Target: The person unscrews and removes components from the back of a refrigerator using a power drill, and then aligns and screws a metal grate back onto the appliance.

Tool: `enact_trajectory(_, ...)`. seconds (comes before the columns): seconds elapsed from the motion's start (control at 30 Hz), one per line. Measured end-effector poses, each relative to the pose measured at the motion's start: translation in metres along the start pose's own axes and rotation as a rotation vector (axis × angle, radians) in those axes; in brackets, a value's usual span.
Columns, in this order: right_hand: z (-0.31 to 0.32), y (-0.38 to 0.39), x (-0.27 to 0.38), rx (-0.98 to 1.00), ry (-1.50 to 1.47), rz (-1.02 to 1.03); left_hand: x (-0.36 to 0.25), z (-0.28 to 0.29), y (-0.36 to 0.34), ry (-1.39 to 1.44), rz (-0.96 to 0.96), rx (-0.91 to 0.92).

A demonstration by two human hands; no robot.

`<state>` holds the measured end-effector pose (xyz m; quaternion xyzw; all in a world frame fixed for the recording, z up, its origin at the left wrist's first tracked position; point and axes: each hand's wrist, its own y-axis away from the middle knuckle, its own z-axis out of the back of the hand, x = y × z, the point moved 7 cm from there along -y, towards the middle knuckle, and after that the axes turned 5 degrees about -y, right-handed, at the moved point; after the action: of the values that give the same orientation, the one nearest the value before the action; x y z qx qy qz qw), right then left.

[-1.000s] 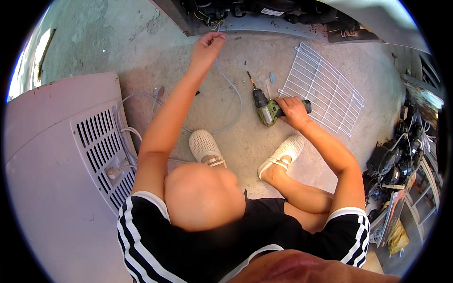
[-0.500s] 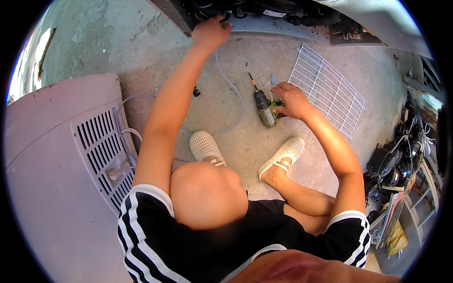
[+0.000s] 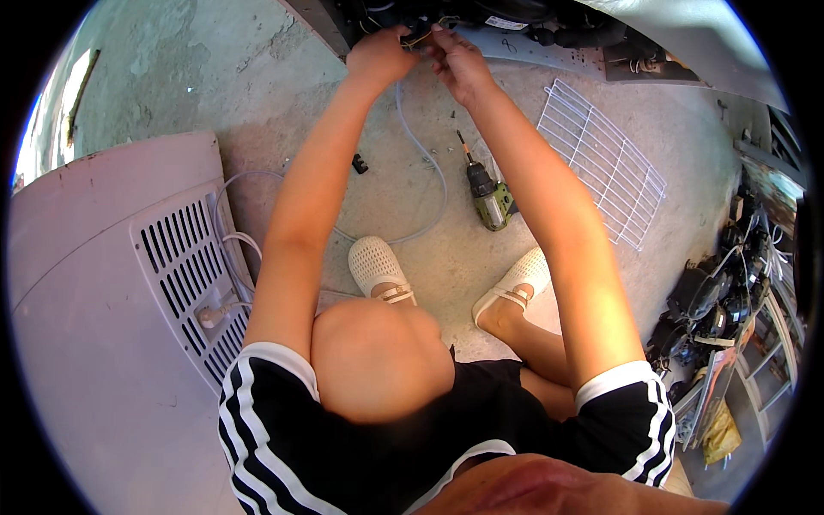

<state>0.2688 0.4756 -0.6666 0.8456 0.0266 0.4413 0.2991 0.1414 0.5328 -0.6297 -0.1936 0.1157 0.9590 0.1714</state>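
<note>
At the open underside of an appliance, both my hands work close together among dark parts and thin wires. My left hand is closed around the wires, its fingertips partly hidden. Just to its right, my right hand has thumb and fingers drawn together at the wire ends. Exactly what sits between its fingertips is too small to make out. A black rounded compressor with a white label lies right of the hands. Below my right forearm a green and black cordless drill rests on the concrete floor.
A white wire rack lies right of the drill. A grey cable loops over the floor, near a small black part. At left stands a pale appliance panel with vents. Black compressors and scrap pile up at right.
My right hand has left the spot beside the drill and moved up and left to the wires. My left hand stays at the appliance, nearly unmoved.
</note>
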Motion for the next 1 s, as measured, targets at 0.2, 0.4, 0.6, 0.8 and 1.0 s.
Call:
enact_trajectory(0.2, 0.011, -0.01, -0.009, -0.035, 0.069, -0.019, 0.0, 0.006, 0.024, 0.095, 0.002, -0.227)
enact_trajectory(0.4, 0.019, 0.015, -0.035, -0.048, 0.02, -0.14, 0.03, -0.003, 0.069, 0.328, 0.097, -0.302)
enact_trajectory(0.6, 0.016, 0.044, -0.041, -0.042, 0.037, -0.053, 0.048, -0.024, 0.08, 0.658, 0.195, -0.136)
enact_trajectory(0.8, 0.009, 0.054, -0.048, 0.003, 0.203, 0.051, 0.037, -0.044, 0.066, 1.327, 0.456, 0.049)
enact_trajectory(1.0, 0.006, 0.061, -0.041, 0.002, 0.368, 0.142, 0.035, -0.058, 0.051, 1.419, 0.614, 0.158)
